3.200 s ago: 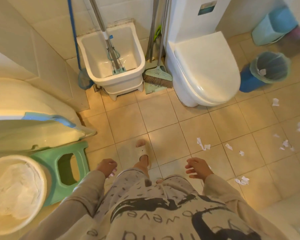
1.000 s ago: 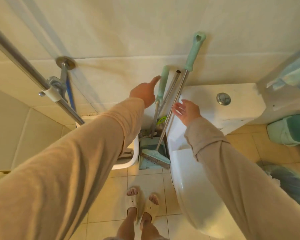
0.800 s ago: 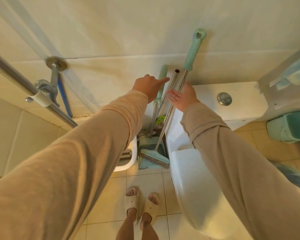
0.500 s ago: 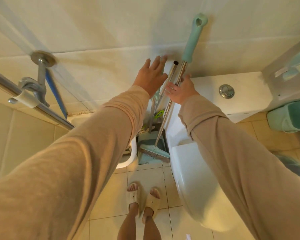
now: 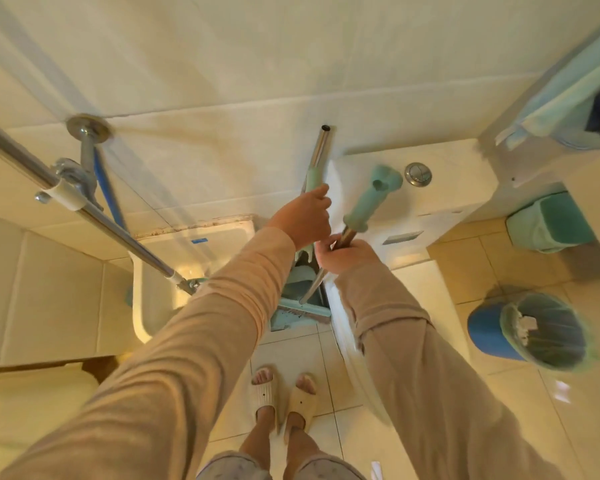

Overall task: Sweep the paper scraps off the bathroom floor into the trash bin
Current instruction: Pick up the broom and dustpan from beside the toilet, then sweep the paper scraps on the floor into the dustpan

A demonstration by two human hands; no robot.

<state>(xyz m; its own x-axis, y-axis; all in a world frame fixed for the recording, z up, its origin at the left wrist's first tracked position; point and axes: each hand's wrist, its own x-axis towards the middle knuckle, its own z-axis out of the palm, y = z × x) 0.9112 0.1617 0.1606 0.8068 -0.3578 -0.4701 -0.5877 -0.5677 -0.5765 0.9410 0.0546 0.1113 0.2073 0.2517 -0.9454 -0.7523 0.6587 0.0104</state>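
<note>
My right hand [image 5: 343, 256] grips the metal shaft of the broom just below its mint green handle [image 5: 371, 199]; the broom's bristle head [image 5: 302, 311] rests on the floor between the mop sink and the toilet. My left hand [image 5: 303, 218] holds the green-topped dustpan handle [image 5: 314, 178] leaning on the wall; the mint dustpan [image 5: 297, 282] stands behind the broom head. The blue trash bin [image 5: 530, 329] with a green liner sits on the floor at right, paper inside. One paper scrap [image 5: 561, 389] lies on the tiles near it.
The white toilet [image 5: 430, 209] with its flush button is just right of the broom. A white mop sink [image 5: 174, 271] with a mop pole [image 5: 66, 199] stands at left. A mint bin [image 5: 548, 221] sits far right. My slippered feet [image 5: 283, 396] are below.
My right hand has closed round the broom shaft and tilted its handle off the wall toward me. My left hand went from spread open to holding the dustpan handle.
</note>
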